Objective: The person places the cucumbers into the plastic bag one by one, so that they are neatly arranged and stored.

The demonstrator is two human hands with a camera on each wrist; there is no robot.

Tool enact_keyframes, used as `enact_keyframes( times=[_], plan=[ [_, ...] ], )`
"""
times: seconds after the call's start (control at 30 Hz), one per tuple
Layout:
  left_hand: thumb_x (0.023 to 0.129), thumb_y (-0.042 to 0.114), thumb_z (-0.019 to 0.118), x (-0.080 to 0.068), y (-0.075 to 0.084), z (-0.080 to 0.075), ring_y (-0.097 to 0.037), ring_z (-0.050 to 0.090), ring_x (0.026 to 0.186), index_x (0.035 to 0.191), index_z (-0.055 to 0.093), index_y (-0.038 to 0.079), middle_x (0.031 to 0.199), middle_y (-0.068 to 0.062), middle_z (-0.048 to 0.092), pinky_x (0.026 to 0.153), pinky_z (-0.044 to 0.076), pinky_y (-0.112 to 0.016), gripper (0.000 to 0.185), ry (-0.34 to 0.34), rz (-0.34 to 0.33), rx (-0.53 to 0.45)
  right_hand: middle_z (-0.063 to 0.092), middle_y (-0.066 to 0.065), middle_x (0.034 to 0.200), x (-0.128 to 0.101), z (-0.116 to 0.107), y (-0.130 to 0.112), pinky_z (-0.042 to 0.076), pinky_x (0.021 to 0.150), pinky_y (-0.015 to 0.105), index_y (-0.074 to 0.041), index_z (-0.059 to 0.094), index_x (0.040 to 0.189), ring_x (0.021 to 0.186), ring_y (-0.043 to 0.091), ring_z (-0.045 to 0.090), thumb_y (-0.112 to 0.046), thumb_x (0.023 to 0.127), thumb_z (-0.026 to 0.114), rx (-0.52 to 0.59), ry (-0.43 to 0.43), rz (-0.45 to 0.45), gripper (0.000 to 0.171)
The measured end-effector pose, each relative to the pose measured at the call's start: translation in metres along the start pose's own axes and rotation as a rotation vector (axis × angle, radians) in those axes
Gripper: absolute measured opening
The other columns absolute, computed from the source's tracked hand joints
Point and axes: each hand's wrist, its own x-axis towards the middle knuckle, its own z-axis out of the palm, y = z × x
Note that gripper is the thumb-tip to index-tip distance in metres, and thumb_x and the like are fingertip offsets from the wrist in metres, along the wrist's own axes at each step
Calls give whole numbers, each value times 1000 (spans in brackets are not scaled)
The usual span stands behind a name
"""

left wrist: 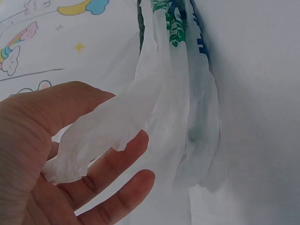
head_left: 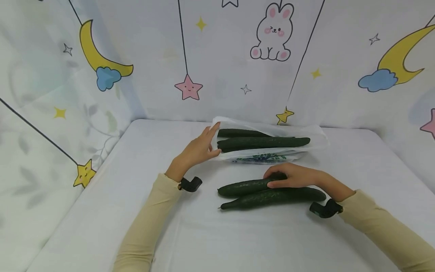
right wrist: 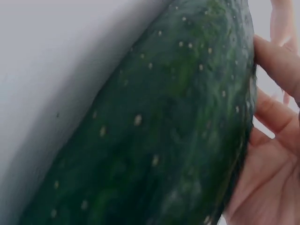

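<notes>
A white plastic bag (head_left: 316, 136) lies on its side at the back of the white table (head_left: 102, 211), its mouth facing left. Two dark green cucumbers (head_left: 265, 142) lie inside it. My left hand (head_left: 214, 139) pinches the rim of the bag's mouth; in the left wrist view the thumb and fingers (left wrist: 117, 159) hold the crumpled plastic edge (left wrist: 173, 93). In front of the bag two more cucumbers lie side by side. My right hand (head_left: 282, 177) curls over the farther one (head_left: 241, 187); the nearer one (head_left: 282, 195) lies free. That gripped cucumber (right wrist: 159, 131) fills the right wrist view, with fingers (right wrist: 276, 61) against its side.
Cloth walls printed with moons, stars and a rabbit (head_left: 272, 34) enclose the table at the back and both sides. Bare white tabletop stretches to the left of the bag and across the front.
</notes>
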Motion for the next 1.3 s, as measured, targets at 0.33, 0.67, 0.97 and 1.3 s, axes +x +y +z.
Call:
enact_keyframes(
  times=[0.33, 0.67, 0.97, 1.3],
  plan=[
    [89, 30, 60, 1, -2, 1, -13, 57, 83, 151, 5, 22, 149, -15, 23, 64, 44, -26, 83, -10, -20, -19, 62, -11, 110, 5, -4, -2, 47, 82, 26, -22, 63, 113, 99, 5, 55, -43, 83, 65, -20, 12, -65, 37],
    [89, 30, 60, 3, 0, 2, -13, 58, 82, 151, 4, 22, 149, -16, 22, 64, 44, -26, 83, -7, -23, -11, 63, -6, 117, 4, -15, 2, 48, 80, 25, -18, 62, 119, 103, 7, 57, -29, 86, 65, -33, 102, -214, 35],
    [89, 30, 60, 1, -1, 3, -12, 58, 83, 151, 4, 23, 146, -13, 26, 66, 45, -27, 84, -8, -20, -16, 63, -7, 116, 6, -19, -9, 48, 82, 23, -19, 62, 120, 105, 5, 57, -26, 85, 67, -12, 144, -251, 37],
    [90, 30, 60, 2, -1, 2, -12, 58, 84, 151, 3, 24, 147, -13, 25, 67, 45, -28, 84, -15, -26, -13, 63, -8, 114, 9, -18, -22, 47, 80, 22, -19, 62, 119, 103, 6, 57, -15, 81, 70, 26, 183, -342, 39]
  ],
)
